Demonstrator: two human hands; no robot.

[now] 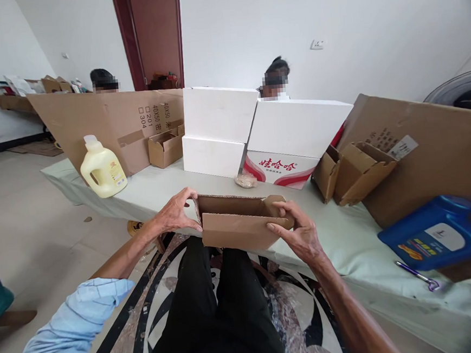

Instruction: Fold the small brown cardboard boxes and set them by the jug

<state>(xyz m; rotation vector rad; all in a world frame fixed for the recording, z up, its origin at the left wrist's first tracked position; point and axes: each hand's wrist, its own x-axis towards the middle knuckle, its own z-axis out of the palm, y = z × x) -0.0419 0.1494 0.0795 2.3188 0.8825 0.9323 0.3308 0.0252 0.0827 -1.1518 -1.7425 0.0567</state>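
A brown cardboard box [239,229], open at the top, is held between my two hands at the table's near edge. At its left end, my left hand [177,211] is curved around the edge, thumb low and fingers above. My right hand [299,228] pinches the right end, with the thumb on the near side and fingers over the rim beside a bent flap. Inside, the box shows bare cardboard walls; its bottom is hidden. Just beyond it lies a small clear plastic bundle [246,180] whose contents I cannot make out.
White boxes [220,115] stand stacked behind, above a red-and-white carton [281,168]. A yellow jug [103,168] stands left by a small box [166,148]. Rightward are open brown boxes [361,172], a tilted blue jug [436,234] and a purple pen-like tool [418,275]. Two people sit beyond.
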